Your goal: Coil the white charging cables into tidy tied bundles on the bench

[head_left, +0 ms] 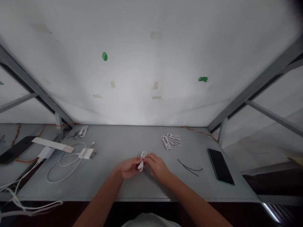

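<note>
Just above the grey tabletop, a small folded bundle of white cable (141,165) is between my two hands. My left hand (129,168) grips the bundle from the left, thumb and fingers closed on it. From the other side, my right hand (156,164) is closed with its fingertips pinched at the bundle's middle. A small dark mark shows there, perhaps a tie around the cable, but the fingers partly hide it. Several thin black ties (189,168) lie loose right of my right hand. Two coiled white cables (166,142) rest farther back.
A dark phone (221,166) lies at the right. On the left are a white adapter (87,153) with a looped cable, a small cable coil (83,131), a white strip (53,144) and a power strip (16,150). Metal frame posts (223,131) flank the table before a white back panel (142,107).
</note>
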Demonstrator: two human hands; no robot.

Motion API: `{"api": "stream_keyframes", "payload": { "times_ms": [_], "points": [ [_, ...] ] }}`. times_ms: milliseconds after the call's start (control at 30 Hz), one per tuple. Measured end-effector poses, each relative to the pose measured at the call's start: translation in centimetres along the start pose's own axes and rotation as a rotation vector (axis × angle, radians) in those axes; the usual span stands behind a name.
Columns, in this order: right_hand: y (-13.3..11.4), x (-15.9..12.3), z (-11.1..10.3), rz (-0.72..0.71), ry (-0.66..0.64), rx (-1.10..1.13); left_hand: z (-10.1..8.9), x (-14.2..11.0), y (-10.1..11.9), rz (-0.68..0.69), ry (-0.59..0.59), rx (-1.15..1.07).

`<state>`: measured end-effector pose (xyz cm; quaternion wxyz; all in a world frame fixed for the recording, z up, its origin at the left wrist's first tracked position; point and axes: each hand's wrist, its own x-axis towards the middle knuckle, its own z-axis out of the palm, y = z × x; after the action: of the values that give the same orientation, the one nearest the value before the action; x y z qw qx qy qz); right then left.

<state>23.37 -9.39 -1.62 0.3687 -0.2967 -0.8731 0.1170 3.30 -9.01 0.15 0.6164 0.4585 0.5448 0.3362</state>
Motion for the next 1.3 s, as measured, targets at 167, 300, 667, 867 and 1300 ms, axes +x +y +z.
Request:
{"api": "stream_keyframes", "payload": {
  "times_ms": [167,300,667,867,1300],
  "points": [
    [-0.4,0.3,-0.2,0.175,0.037,0.104,-0.3,0.1,0.1,-0.155,-0.267,-0.213],
    [-0.5,0.7,-0.5,0.126,0.011,0.076,-0.5,0.4,0.1,-0.188,-0.308,-0.279],
    [-1.0,0.7,0.4,0.448,0.056,0.273,-0.2,0.6,0.0,-0.092,-0.314,-0.266],
    [0.7,1.5,1.9,0.877,0.08,0.438,0.2,0.2,-0.6,0.393,0.125,0.375],
    [-2.2,2.8,0.1,0.208,-0.006,0.142,0.2,-0.7,-3.1,-0.1,-0.193,-0.283]
  ]
}}
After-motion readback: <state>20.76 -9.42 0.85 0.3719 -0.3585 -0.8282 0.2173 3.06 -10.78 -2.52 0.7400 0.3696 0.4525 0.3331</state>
